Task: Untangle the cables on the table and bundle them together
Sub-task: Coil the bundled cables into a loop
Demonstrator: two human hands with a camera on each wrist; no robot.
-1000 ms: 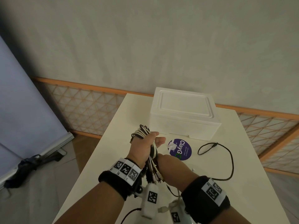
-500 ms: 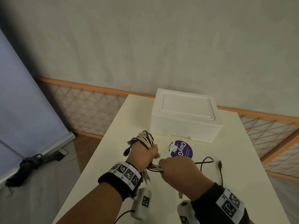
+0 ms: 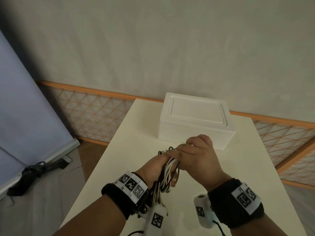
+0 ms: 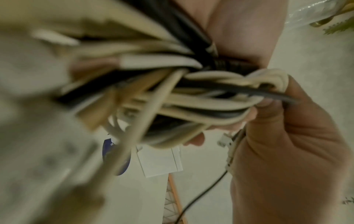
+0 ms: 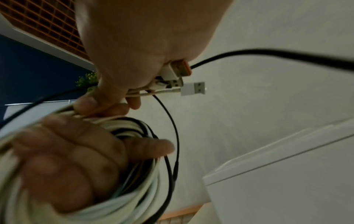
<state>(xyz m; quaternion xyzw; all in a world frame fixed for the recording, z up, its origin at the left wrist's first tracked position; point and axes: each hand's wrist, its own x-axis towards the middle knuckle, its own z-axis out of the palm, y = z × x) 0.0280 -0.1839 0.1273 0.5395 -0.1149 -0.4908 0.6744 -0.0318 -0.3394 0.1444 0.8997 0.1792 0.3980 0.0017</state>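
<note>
Cables [image 3: 167, 174]: smooth rubbery sheaths, cream-white and black, with a faint sheen. USB plug [image 5: 193, 88]: white plastic body ending in a bright metal shell. Box [image 3: 194, 120], at 12 o'clock from the hands: matt white foam, finely grained. Table [image 3: 136, 133]: smooth cream top with a low sheen. Wrist bands [image 3: 119, 200]: fuzzy black cloth carrying flat printed tags. Wall [image 3: 170, 48]: matt, slightly mottled plaster.

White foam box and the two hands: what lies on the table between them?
In the head view, only bare table shows between the white foam box and the hands; the right hand overlaps the box's front edge.
</note>
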